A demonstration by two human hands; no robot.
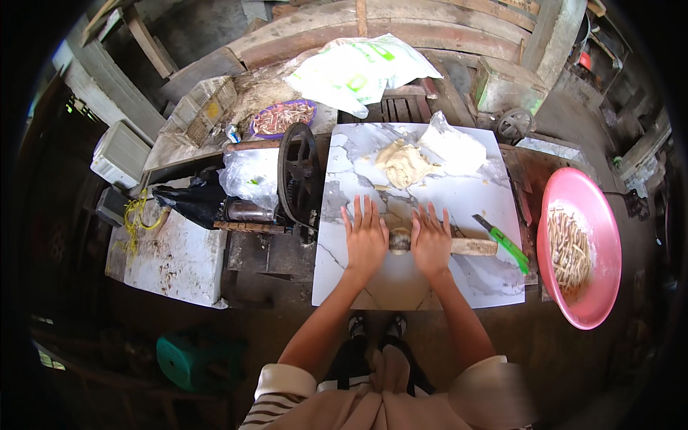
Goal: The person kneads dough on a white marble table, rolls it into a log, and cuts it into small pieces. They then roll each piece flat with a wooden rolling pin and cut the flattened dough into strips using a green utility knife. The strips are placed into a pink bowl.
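Note:
My left hand [365,236] and my right hand [431,240] lie palm down on a wooden rolling pin [473,246], fingers stretched forward and apart, on a marble-patterned board [337,287]. The middle of the pin is mostly hidden under them. Beyond my hands sit a pale lump of dough [401,163] and a white plastic bag [455,143]. A green box cutter [510,251] lies to the right of my right hand, across the line of the pin.
A hand-cranked machine with a black wheel [295,218] stands left of the board. A pink basin [602,244] of strips is at right. Behind are a purple-rimmed tray [283,117], plastic crate [197,115] and large sack [358,72]. A green stool [179,358] stands below.

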